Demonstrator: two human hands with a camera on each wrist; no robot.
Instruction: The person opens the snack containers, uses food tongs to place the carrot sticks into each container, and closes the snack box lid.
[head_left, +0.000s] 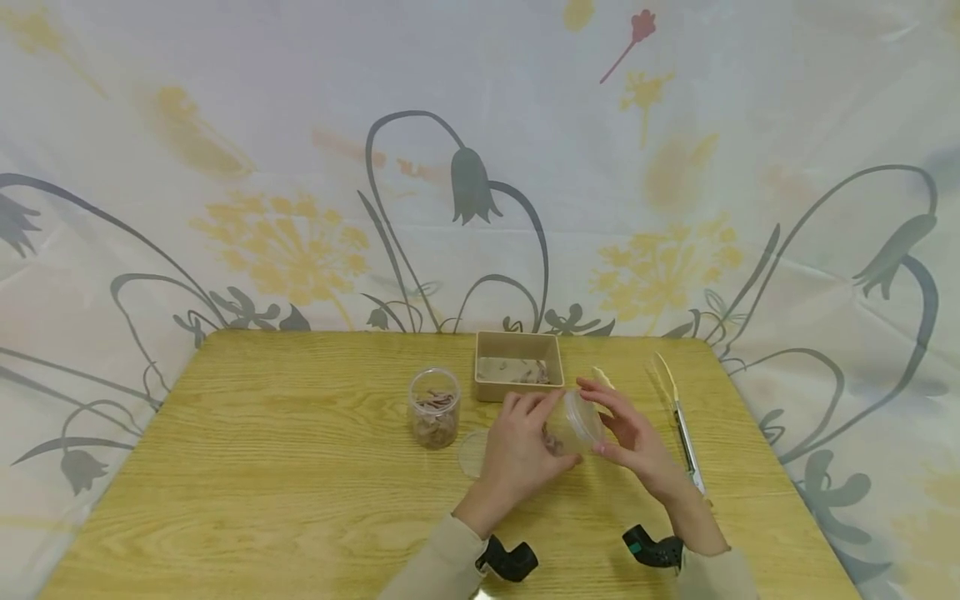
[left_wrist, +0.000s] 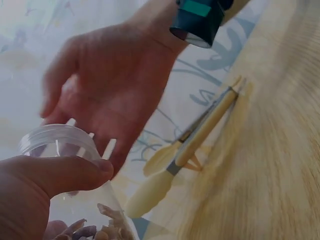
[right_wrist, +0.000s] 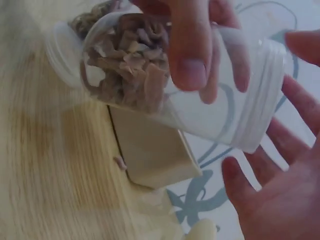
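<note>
My left hand (head_left: 525,450) grips a clear plastic jar (right_wrist: 200,112) tipped on its side, thumb across its wall. Brownish-pink shredded pieces (right_wrist: 132,65) lie toward its base. A translucent cap (right_wrist: 260,97) sits on the jar's end. Around that cap, my right hand (head_left: 636,442) holds its fingers spread and loosely bent; whether they touch it is hard to tell. An uncapped second jar (head_left: 435,417), with similar pieces inside, stands to the left. Beside it a round clear lid (head_left: 471,454) lies flat, partly behind my left hand.
Behind the hands stands a beige rectangular bin (head_left: 517,387) with a few pieces inside. Tongs (head_left: 686,446) with cream tips lie to the right. A small stray piece (right_wrist: 120,162) rests on the wooden table (head_left: 262,467) beside the bin. A patterned cloth (head_left: 300,167) hangs behind.
</note>
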